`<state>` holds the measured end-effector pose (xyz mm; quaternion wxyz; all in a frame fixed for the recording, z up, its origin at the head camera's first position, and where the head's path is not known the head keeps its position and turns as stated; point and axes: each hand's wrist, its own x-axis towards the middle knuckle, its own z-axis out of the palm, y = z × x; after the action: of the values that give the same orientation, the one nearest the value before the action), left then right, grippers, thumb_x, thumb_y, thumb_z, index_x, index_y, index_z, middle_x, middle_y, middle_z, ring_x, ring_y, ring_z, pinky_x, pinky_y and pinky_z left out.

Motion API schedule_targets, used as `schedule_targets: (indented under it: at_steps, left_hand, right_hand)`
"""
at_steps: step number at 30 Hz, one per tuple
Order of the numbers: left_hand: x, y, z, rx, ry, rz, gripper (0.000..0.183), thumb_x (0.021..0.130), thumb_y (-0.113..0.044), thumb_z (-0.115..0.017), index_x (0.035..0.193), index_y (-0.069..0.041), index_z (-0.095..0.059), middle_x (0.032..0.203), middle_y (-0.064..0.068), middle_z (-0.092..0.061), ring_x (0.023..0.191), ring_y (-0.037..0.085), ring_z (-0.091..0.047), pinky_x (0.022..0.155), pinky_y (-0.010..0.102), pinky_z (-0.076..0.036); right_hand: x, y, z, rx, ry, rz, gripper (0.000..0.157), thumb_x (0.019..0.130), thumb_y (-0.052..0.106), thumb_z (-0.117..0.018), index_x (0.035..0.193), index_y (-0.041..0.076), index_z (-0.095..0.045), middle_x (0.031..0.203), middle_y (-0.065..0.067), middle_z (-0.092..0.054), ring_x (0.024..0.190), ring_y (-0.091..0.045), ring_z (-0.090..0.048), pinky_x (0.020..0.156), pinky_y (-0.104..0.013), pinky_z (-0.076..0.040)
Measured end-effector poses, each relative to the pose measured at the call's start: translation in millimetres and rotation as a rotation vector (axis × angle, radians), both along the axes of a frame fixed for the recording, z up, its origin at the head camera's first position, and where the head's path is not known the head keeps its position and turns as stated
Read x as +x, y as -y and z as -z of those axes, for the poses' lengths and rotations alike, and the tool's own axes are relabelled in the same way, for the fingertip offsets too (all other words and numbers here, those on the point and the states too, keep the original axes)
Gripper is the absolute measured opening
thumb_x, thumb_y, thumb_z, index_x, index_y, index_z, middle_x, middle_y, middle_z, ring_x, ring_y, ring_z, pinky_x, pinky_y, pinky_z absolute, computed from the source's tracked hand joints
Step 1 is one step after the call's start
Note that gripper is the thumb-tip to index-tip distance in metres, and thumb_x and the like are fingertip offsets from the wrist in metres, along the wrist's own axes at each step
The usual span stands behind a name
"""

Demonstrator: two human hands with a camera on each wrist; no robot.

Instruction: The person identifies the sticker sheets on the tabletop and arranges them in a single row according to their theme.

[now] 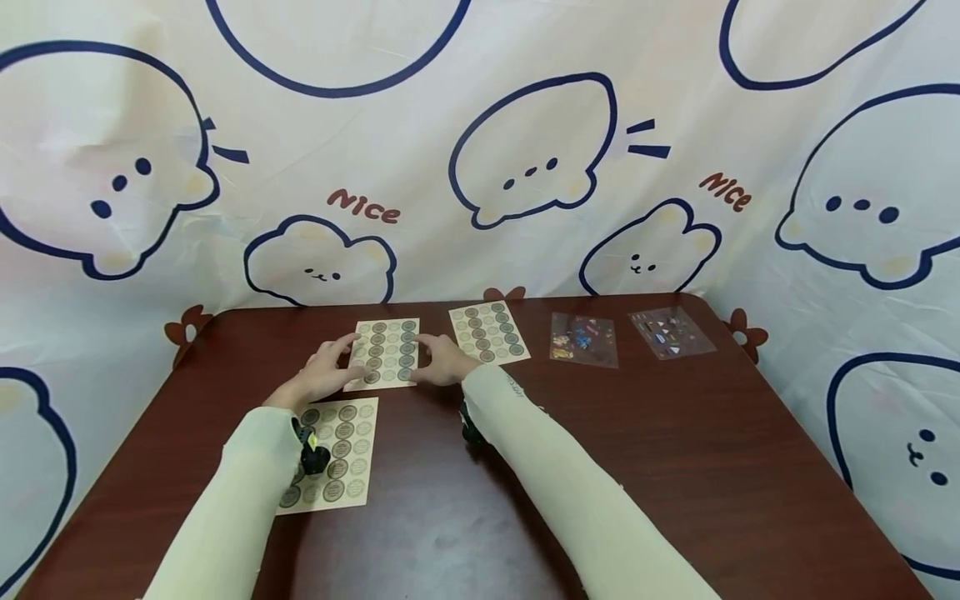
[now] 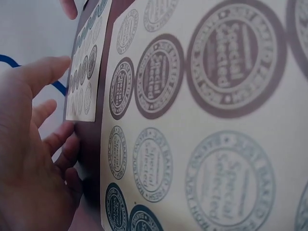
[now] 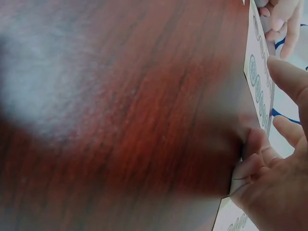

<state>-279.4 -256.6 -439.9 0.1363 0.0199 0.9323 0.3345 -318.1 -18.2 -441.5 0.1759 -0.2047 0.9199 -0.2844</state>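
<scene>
A cream sheet of round stickers (image 1: 387,354) lies on the table between both hands. At its left edge is my left hand (image 1: 321,372), thumb and fingers spread apart. My right hand (image 1: 444,362) rests at the opposite edge, its thumb and index fingertip by the paper. The right wrist view shows this right hand (image 3: 274,178) with its fingers loosely bent beside the sheet (image 3: 255,72). Below my left wrist lies a second sticker sheet (image 1: 362,450), partly covered by the sleeve; its "Special Selected" stickers fill the left wrist view.
A third sticker sheet (image 1: 489,332) lies slightly askew beyond my right hand. Two clear plastic bags hold small colourful pieces (image 1: 583,340) and small dark and light pieces (image 1: 671,332) at the back right. A printed cloth (image 1: 465,250) hangs behind the brown table (image 1: 675,467).
</scene>
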Motion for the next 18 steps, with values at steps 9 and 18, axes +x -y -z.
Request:
schedule_targets:
  at_steps: [9, 18]
  left_hand:
    - [-0.1, 2.3, -0.6, -0.008, 0.023, 0.016, 0.088, 0.097, -0.041, -0.062, 0.164, -0.014, -0.011, 0.163, 0.028, -0.013, 0.146, 0.050, -0.017, 0.114, 0.071, -0.022]
    - [-0.9, 4.3, 3.5, -0.055, 0.010, 0.036, 0.081, 0.096, -0.045, -0.060, 0.162, -0.013, -0.024, 0.162, 0.026, -0.015, 0.143, 0.050, -0.020, 0.112, 0.073, -0.016]
  right_hand:
    - [2.9, 1.5, -4.4, 0.010, 0.016, 0.015, 0.080, 0.094, 0.036, -0.071, 0.160, 0.015, -0.031, 0.154, -0.018, -0.043, 0.141, -0.027, -0.047, 0.114, -0.038, -0.042]
    - [6.6, 7.6, -6.7, 0.104, 0.004, 0.059, 0.084, 0.091, 0.047, -0.072, 0.160, 0.021, -0.031, 0.164, -0.018, -0.028, 0.150, -0.029, -0.035, 0.118, -0.040, -0.037]
